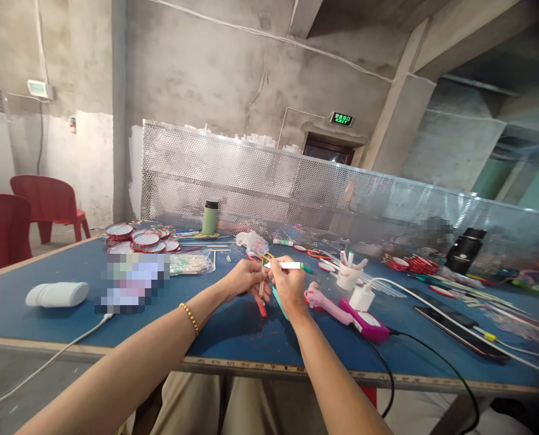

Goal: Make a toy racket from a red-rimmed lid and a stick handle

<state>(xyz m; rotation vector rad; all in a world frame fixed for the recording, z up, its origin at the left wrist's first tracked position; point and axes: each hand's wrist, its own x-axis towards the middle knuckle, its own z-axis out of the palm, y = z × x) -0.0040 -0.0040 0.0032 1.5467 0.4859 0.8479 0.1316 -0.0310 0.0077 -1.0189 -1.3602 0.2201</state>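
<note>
My right hand (288,283) is closed around a white marker (290,266) with a green end, held nearly level with its tip toward my left hand. My left hand (246,279) is closed on a small pale flat stick (261,287), and the two hands almost meet. A tiny green patch shows where the marker tip meets the stick; its exact shape is too small to tell. Just below the fingers are a red piece (263,308) and a teal strip (278,302). A gold bead bracelet (190,319) circles my left wrist.
Left are a white bottle (57,295), red-rimmed discs (145,240) and a green tumbler (210,218). Right are a cup of markers (348,278), a magenta power strip (370,326) with cables, a dark phone (460,334) and a black thermos (466,251). A perforated metal screen (251,175) stands behind.
</note>
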